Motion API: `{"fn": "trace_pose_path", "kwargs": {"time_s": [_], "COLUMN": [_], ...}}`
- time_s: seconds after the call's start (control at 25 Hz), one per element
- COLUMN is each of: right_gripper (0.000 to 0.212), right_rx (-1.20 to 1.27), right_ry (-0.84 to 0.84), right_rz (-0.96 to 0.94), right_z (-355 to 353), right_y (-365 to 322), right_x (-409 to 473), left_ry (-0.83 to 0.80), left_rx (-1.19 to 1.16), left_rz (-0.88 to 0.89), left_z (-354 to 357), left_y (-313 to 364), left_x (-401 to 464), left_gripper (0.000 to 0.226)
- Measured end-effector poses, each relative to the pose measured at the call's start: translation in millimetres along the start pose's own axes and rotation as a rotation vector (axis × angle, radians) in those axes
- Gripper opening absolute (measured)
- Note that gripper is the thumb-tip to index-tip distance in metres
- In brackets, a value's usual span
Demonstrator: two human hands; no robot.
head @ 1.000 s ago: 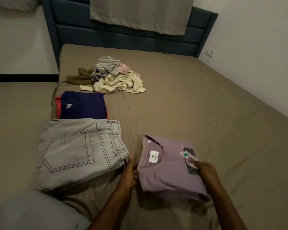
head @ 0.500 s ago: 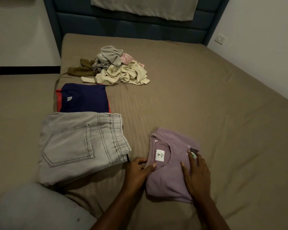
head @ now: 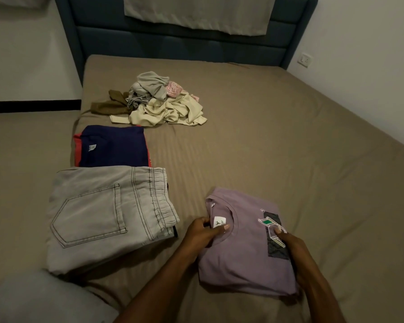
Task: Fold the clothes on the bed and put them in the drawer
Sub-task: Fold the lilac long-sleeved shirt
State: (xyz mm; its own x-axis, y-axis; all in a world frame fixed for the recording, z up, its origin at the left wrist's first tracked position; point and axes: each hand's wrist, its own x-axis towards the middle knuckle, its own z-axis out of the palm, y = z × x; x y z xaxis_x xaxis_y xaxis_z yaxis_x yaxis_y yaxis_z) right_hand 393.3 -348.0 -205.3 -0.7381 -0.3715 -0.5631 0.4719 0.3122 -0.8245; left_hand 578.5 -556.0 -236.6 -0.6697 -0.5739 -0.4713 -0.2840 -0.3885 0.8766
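Left hand (head: 202, 231) pinches the folded purple shirt (head: 245, 259) at its collar, right hand (head: 289, 243) grips its right edge, probably to lift it whole.

purple shirt (head: 243, 257) | neck label (head: 219, 222): small logo, print too small to read
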Motion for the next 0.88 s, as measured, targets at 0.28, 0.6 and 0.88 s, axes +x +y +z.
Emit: {"fn": "trace_pose_path", "kwargs": {"time_s": [0.28, 0.6, 0.88], "right_gripper": [0.050, 0.039, 0.056], "right_rx": [0.356, 0.464, 0.395], "right_ry": [-0.129, -0.230, -0.421], "right_rz": [0.054, -0.022, -0.081], "right_z": [8, 64, 234], "right_y": [1, -49, -104], "right_x": [-11, -20, 10], "left_ry": [-0.110, -0.013, 0.242], "left_rx": [-0.201, -0.276, -0.211], "left_rz": [-0.002, 0.175, 0.308], "left_z": [2, -40, -174], "left_y": [22, 82, 148], "left_x": [-6, -27, -21], "left_gripper": [0.058, 0.053, 0.060]}}
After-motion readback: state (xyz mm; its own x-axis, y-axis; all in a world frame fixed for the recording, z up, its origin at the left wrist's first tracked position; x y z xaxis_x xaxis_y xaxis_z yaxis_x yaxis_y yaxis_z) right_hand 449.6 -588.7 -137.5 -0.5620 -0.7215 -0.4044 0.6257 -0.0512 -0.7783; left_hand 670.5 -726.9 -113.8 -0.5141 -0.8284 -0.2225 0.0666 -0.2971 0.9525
